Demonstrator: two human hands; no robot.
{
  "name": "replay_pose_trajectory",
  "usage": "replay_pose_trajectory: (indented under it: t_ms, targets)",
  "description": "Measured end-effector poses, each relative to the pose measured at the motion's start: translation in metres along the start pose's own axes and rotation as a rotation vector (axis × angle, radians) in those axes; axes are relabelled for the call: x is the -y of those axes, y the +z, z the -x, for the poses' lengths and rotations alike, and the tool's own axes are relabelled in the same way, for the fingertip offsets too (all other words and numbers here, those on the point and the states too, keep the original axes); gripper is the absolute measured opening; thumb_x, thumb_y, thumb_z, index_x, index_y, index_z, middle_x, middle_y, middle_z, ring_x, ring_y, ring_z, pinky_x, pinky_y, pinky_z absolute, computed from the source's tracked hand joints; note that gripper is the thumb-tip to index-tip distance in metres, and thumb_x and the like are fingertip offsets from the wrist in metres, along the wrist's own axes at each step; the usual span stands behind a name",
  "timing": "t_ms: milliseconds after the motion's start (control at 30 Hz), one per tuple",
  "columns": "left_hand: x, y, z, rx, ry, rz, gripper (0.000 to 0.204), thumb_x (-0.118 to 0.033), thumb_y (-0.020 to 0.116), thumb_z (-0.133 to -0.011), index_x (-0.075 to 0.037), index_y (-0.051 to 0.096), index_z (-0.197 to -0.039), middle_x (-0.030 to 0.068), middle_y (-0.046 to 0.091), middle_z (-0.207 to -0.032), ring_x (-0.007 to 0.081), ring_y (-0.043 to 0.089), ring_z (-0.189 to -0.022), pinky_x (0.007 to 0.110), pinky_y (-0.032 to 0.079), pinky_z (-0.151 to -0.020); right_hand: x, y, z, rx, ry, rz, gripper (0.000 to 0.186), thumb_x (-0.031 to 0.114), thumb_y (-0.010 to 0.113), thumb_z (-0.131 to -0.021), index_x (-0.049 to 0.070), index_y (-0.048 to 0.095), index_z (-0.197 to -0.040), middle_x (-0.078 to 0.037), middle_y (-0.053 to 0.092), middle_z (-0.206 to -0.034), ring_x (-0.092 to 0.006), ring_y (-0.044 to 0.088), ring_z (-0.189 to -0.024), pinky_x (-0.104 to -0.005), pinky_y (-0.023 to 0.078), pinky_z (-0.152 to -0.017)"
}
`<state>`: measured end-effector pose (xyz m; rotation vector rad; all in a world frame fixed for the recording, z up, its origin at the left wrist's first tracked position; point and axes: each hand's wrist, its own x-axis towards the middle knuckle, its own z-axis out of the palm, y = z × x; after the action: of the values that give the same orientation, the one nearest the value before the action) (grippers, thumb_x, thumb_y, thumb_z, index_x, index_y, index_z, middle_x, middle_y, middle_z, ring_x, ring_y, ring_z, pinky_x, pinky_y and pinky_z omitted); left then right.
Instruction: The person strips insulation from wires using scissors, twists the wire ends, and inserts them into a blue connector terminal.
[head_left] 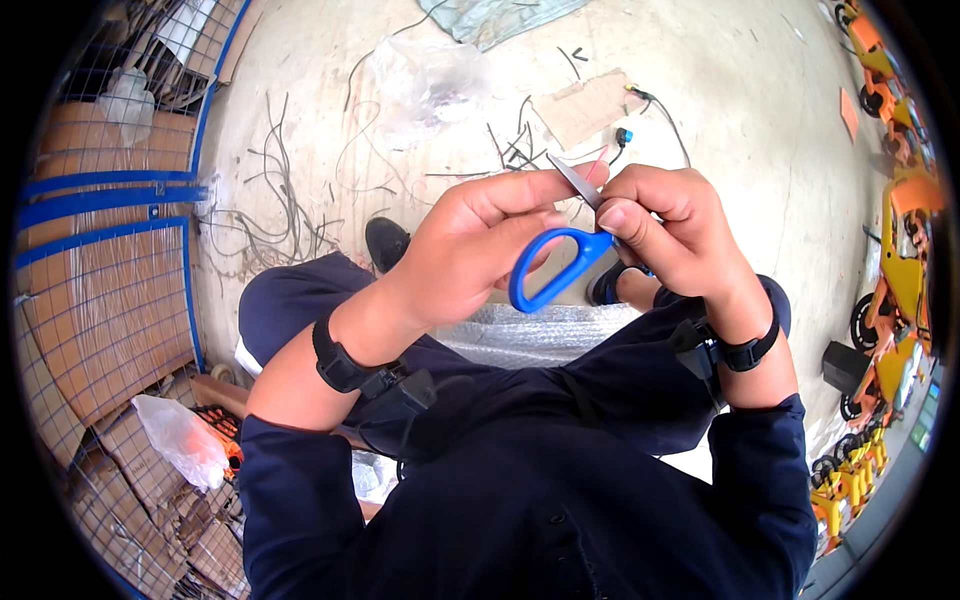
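My left hand (480, 240) grips a pair of scissors (560, 262) with blue loop handles, thumb side up, held over my lap. The steel blades (575, 180) point up and away between my two hands. My right hand (665, 225) is closed right beside the blades, its thumb and fingers pinched together on something small that I cannot make out. Both wrists carry black straps. I sit with dark blue trousers and sleeves below the hands.
A sheet of bubble wrap (545, 335) lies across my lap. Cut wire scraps (285, 215), a clear plastic bag (430, 85) and a cardboard piece (590, 105) litter the concrete floor. Blue wire cages with cardboard (100, 270) stand left; orange toy vehicles (900, 260) line the right.
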<state>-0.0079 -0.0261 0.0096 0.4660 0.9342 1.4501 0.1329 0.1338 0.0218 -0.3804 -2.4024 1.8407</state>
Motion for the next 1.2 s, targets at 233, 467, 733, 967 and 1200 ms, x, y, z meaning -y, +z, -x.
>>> replay_pose_trajectory:
  t_ms: [233, 467, 733, 967, 1200]
  targets:
    - [0.004, -0.005, -0.005, -0.066, 0.03, -0.196, 0.027, -0.006, 0.05, -0.094, 0.003, 0.058, -0.118, 0.0009, 0.057, -0.073, 0.0008, 0.044, -0.057, 0.015, 0.035, -0.051, -0.009, -0.002, -0.006, -0.045, -0.352, 0.396, 0.011, 0.014, 0.06, -0.087, 0.005, 0.061, -0.082, -0.007, 0.051, -0.059, -0.0263, 0.049, -0.054, -0.0326, 0.041, -0.065]
    - [0.018, -0.005, -0.012, -0.105, 0.214, -0.227, 0.025, -0.001, 0.054, -0.091, 0.004, 0.061, -0.114, 0.0064, 0.066, -0.089, 0.006, 0.06, -0.071, 0.018, 0.049, -0.064, -0.008, -0.003, -0.006, -0.041, -0.433, 0.507, 0.006, 0.012, 0.064, -0.082, 0.006, 0.064, -0.081, -0.006, 0.053, -0.058, -0.0256, 0.05, -0.051, -0.0322, 0.04, -0.062]
    - [0.011, -0.009, -0.006, -0.034, 0.084, -0.221, 0.026, 0.0, 0.054, -0.091, 0.006, 0.059, -0.115, 0.0124, 0.067, -0.096, 0.01, 0.064, -0.082, 0.02, 0.053, -0.068, -0.012, -0.001, -0.003, -0.067, -0.476, 0.482, 0.011, 0.011, 0.067, -0.079, 0.005, 0.068, -0.088, -0.006, 0.057, -0.058, -0.0251, 0.052, -0.049, -0.0327, 0.042, -0.059]
    - [0.012, -0.009, -0.006, -0.036, 0.056, -0.209, 0.027, -0.002, 0.054, -0.091, 0.007, 0.059, -0.116, 0.0143, 0.067, -0.099, 0.0117, 0.064, -0.087, 0.022, 0.053, -0.073, -0.008, -0.001, -0.004, -0.032, -0.423, 0.49, 0.009, 0.013, 0.066, -0.081, 0.006, 0.068, -0.086, -0.005, 0.059, -0.062, -0.0247, 0.053, -0.052, -0.032, 0.042, -0.06]
    - [0.009, -0.01, -0.005, -0.068, -0.07, -0.156, 0.029, -0.003, 0.053, -0.092, 0.008, 0.056, -0.119, 0.0148, 0.066, -0.1, 0.0122, 0.064, -0.088, 0.022, 0.053, -0.074, -0.004, -0.004, -0.002, 0.011, -0.303, 0.504, 0.01, 0.011, 0.064, -0.081, 0.002, 0.065, -0.077, -0.009, 0.06, -0.064, -0.0254, 0.054, -0.058, -0.0312, 0.042, -0.065]
